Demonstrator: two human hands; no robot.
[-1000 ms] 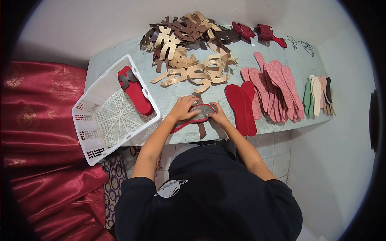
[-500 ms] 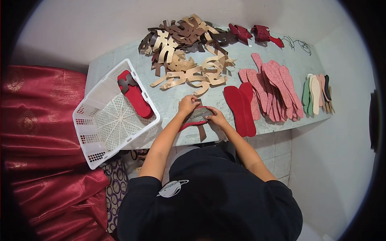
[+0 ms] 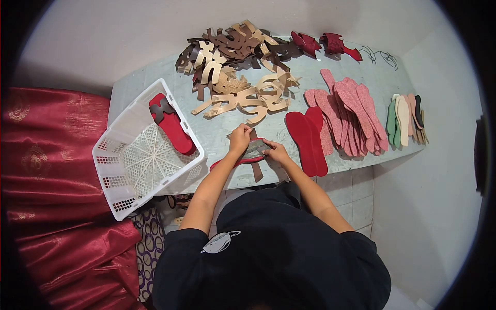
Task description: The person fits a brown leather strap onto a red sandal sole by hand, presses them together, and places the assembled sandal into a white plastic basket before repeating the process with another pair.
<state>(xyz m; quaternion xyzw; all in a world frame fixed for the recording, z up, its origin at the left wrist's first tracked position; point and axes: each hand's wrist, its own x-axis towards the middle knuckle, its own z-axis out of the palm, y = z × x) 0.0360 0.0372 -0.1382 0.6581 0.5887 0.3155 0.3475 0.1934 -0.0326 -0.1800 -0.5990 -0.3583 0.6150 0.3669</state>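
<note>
Near the table's front edge lies a red-edged sandal sole (image 3: pixel 253 150), grey face up. A brown strap (image 3: pixel 257 172) sticks out from its near side, and more strap shows at its far side. My left hand (image 3: pixel 240 138) is closed in a pinch on the strap at the far edge. My right hand (image 3: pixel 276 151) grips the sole's right end, thumb on the grey face and fingers around the far edge. Part of the sole's left end is behind my left forearm. Just right of my right hand lie red insoles (image 3: pixel 308 142).
A white plastic basket (image 3: pixel 114 173) at left holds a red sandal (image 3: pixel 174 129) with a brown strap. Strap cutouts (image 3: pixel 232 77) pile up behind my hands. Pink speckled insoles (image 3: pixel 356 113), coloured soles (image 3: pixel 402 120) and dark red uppers (image 3: pixel 335 43) lie to the right and back.
The sole has turned slightly and shifted left, with more of its left end showing past my left forearm. My left hand stays at the far strap and my right hand at the right end.
</note>
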